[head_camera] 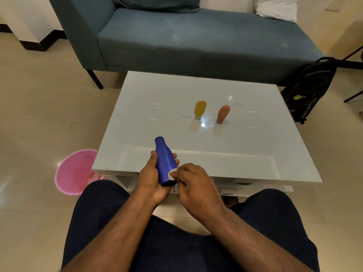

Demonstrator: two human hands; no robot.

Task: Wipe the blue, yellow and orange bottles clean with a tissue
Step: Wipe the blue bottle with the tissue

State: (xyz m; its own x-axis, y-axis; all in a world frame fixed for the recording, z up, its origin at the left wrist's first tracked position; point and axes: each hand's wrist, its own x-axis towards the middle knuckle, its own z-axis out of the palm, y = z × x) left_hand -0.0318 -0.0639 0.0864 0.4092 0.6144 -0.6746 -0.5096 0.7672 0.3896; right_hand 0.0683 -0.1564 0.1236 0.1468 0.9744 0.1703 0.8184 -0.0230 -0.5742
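Blue-grey fabric sofa [196, 40], matte upholstery, thin dark legs, sits far beyond the fingers. White glossy rectangular coffee table [161, 107], hard reflective top, lower shelf under it, spreads out just past the fingertips. Black backpack [310, 89] leans on the floor well to the right of the hands. Pink round plastic bucket [72, 171], smooth and translucent, stands on beige polished floor tiles left of the left fingers.

Left hand [152, 178] cradles a blue smooth plastic bottle [165, 163] with narrow neck and rounded shoulder, fingers curled round its lower body, thumb on the left side, fingertips showing on the right. Bottle tilts neck away over the table's near edge. Right hand [193, 182] pinches a small white tissue wad [172, 174] between thumb and curled fingers, pressed on the bottle's lower right side.

Yellow rounded soft-looking plastic bottle [200, 108], white cap down, and orange tapered matte bottle [223, 113] stand upright side by side mid-table, apart, well beyond both hands.
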